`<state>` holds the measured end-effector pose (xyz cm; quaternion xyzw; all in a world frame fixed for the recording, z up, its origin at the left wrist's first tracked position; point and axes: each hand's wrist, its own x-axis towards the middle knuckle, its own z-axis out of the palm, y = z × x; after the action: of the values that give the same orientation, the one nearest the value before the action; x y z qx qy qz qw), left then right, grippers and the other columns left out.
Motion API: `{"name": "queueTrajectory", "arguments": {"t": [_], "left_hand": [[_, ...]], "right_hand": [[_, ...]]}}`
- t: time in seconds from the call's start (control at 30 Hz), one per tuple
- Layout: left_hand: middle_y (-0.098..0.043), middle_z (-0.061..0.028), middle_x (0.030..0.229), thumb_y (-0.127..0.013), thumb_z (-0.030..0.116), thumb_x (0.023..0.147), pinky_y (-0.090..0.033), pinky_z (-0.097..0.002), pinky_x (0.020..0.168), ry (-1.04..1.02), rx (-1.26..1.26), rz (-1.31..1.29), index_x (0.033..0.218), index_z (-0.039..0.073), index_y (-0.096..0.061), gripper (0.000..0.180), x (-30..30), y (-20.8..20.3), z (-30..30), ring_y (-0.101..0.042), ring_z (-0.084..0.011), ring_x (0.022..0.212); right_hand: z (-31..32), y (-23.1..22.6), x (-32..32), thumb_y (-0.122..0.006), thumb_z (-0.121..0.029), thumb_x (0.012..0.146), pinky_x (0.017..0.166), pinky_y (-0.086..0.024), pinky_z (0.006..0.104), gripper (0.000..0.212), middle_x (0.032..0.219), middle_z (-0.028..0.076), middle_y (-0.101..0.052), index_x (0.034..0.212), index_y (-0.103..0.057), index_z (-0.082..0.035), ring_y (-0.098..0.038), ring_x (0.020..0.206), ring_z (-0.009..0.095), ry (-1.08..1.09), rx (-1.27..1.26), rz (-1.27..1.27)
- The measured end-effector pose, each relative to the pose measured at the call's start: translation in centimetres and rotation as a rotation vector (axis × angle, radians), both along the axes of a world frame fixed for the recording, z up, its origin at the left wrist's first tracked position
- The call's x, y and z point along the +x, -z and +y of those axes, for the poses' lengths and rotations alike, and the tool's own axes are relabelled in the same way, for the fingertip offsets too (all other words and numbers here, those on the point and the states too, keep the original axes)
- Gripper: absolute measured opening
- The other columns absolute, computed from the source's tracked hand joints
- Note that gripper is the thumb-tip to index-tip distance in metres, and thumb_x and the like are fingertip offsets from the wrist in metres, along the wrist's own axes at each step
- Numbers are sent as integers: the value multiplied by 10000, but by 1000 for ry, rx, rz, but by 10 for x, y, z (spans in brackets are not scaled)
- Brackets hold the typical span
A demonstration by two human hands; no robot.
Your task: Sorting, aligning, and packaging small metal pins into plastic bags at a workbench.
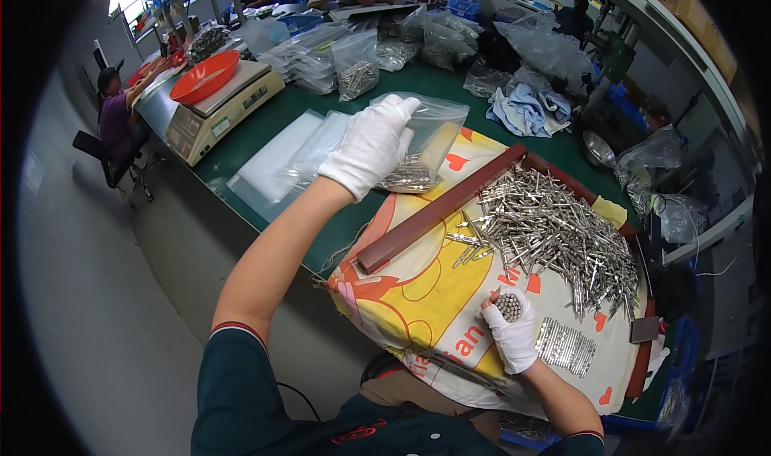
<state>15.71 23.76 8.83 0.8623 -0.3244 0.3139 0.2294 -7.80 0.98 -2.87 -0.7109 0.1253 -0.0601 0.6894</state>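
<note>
My left hand (371, 144), in a white glove, is closed on the upper edge of a clear plastic bag (446, 127). Slim metal pieces (411, 175) lie in the bottom of this bag. My right hand (515, 342), also gloved in white with a bare fingertip showing, wraps round a bundle of metal rods (507, 307), seen end-on. Beside it, a neat row of metal rods (565, 346) lies on the patterned cloth (418, 295). Past the right hand spreads a large loose pile of similar metal rods (554, 231).
Dark red wooden bars (442, 209) border the pile. Flat plastic bags (277, 155) lie at the left edge of the green table (313, 107). A scale (215, 115) carries an orange tray (205, 77). Filled bags (356, 67), a blue rag (526, 107) and a metal bowl (598, 148) stand farther back. Other people sit beyond.
</note>
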Motion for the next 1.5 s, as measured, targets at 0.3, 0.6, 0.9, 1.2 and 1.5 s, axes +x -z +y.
{"name": "queueTrajectory", "arguments": {"t": [0.3,0.6,0.9,1.2,1.5], "left_hand": [[-589,-201,1192,-610,-8,764,-506,-378,796,-25,-74,184,855,59,-622,114,-15,15,9,-624,-375,937],[-547,-184,1248,-636,-7,745,-508,-396,790,40,-16,147,881,47,-630,146,-25,12,5,-614,-372,947],[-527,-186,1249,-659,64,768,-504,-410,792,26,185,258,863,34,-572,132,-17,-12,11,-617,-361,900],[-564,-146,953,-692,122,768,-507,-411,796,46,464,183,1131,71,-608,376,10,-38,3,-607,-335,891],[-601,-43,832,-701,89,680,-421,-391,733,9,538,-120,757,113,-684,83,14,-29,4,-580,-247,881]], "right_hand": [[12,-125,125,-642,-130,874,549,-471,234,123,693,23,-587,929,-544,-81,-572,595,106,-257,294,-210],[70,-163,266,-698,-146,822,570,-471,238,125,700,4,-615,861,-613,-63,-572,607,85,-586,-50,-416],[50,-166,261,-667,-91,783,522,-453,231,124,678,27,-602,861,-600,-22,-548,567,88,-503,-163,-255],[47,-177,257,-670,-69,719,481,-442,243,139,666,59,-614,831,-623,0,-565,543,119,-542,-343,-131],[53,-185,255,-648,-106,785,503,-438,239,93,659,28,-581,823,-616,-27,-531,547,88,-585,-272,-173]]}}
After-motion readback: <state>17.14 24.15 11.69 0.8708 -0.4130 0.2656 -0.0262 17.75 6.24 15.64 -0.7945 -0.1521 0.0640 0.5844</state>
